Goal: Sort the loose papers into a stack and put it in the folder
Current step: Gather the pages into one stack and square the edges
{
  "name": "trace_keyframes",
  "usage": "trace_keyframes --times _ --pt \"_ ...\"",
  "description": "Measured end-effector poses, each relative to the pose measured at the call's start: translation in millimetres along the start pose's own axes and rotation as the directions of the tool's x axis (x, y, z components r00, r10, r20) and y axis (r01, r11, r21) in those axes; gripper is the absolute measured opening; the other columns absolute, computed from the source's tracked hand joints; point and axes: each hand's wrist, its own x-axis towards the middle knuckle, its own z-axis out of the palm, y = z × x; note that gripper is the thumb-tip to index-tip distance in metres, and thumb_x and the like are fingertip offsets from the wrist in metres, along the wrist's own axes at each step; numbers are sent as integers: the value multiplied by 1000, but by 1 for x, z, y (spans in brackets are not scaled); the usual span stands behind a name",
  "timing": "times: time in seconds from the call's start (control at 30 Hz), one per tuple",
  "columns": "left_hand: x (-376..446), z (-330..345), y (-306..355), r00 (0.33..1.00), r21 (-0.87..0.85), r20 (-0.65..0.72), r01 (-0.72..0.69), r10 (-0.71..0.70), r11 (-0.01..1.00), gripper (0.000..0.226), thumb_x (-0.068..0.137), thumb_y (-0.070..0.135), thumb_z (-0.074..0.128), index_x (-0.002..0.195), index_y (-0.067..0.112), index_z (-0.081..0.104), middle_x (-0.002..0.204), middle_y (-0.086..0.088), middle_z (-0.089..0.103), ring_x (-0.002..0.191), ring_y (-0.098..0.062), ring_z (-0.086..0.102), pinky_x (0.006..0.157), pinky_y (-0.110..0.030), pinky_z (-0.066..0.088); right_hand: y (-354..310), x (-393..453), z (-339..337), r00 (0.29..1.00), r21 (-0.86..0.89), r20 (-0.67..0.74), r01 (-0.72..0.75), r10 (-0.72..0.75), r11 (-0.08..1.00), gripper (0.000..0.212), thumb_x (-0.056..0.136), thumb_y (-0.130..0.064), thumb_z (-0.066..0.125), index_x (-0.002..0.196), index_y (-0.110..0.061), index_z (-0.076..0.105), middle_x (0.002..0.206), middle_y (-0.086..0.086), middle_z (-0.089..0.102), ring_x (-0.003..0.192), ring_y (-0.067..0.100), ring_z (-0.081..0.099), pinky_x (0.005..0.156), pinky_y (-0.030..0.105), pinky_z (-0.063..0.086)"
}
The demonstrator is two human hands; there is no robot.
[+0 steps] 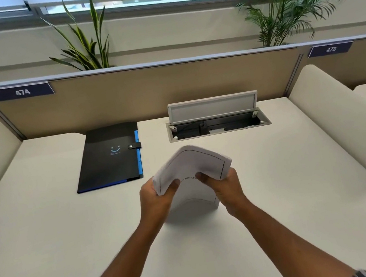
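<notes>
White paper stack (192,172), 1, gripped by L hand (156,196) + R hand (225,186); 1 folder (108,157) shut.

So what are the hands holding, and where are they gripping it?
A stack of papers, gripped by its side edges: left hand on the left edge, right hand on the right.

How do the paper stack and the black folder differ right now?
The paper stack is white, the folder black with blue edging. The stack stands on edge, bent, gripped by the left hand and right hand; the folder lies flat, snapped shut, untouched. Both rest on the desk.
</notes>
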Motion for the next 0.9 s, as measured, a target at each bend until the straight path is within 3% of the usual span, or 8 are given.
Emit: trace_keyframes --times 0.17,0.3,0.43,0.57,0.67,0.77,0.83,0.9 --pt "1 3 2 998 -29 -55 -17 15 999 30 78 41 77 96 60 61 87 25 70 87 -5 69 59 -18 57 -3 2 5 998 36 -53 29 -27 999 26 73 -42 89 96 -42 79 96 -4 82 87 16 78 68 25 62" --pt "-8 4 -12 993 13 -35 109 -109 994 27 78 34 78 94 42 58 93 13 68 95 -20 68 66 -25 58 14 -6 1 996 -49 -38 -80 78 996 22 80 -27 89 99 -26 79 97 0 82 94 25 78 75 35 64" --pt "-7 2 -16 994 -40 -11 104 -105 994 31 69 48 79 94 57 63 88 20 72 86 -7 69 58 -19 57 12 -4 -4 996 -29 -72 -46 44 999 26 73 -36 90 96 -27 80 93 0 82 83 17 78 66 26 61" --pt "-9 5 -28 984 61 -31 177 -176 982 23 75 43 78 90 40 60 90 13 68 90 -18 68 61 -24 56 29 -11 -5 991 -146 -70 -121 112 982 8 83 -27 86 85 -24 79 88 3 80 85 25 77 69 35 65" --pt "-11 4 -33 988 142 -70 147 -138 979 44 75 52 73 110 27 62 103 5 70 98 -20 67 77 -35 60 30 -8 -10 988 -192 -126 -110 86 975 13 84 -22 86 81 -15 75 84 10 78 81 29 73 67 39 61" --pt "-17 -1 -44 963 170 -197 218 -184 961 75 77 46 77 140 28 40 141 6 49 129 -18 47 105 -40 45 24 -4 -14 960 10 -212 -187 185 982 19 82 -17 88 96 -11 76 93 11 80 92 34 76 78 45 63" --pt "-22 -3 -49 892 101 -263 404 -367 909 94 74 46 80 149 24 27 154 0 35 141 -25 35 113 -45 36 23 -7 -12 929 303 -198 -245 312 921 35 79 -8 87 111 -6 73 106 14 80 101 35 75 87 46 62" --pt "-26 -2 -50 828 -59 -177 530 -532 846 94 75 44 79 149 19 27 153 -5 38 138 -29 39 113 -50 35 24 -15 -8 911 534 -109 -284 398 797 45 75 -3 84 117 -1 71 112 19 78 104 37 76 84 47 63"
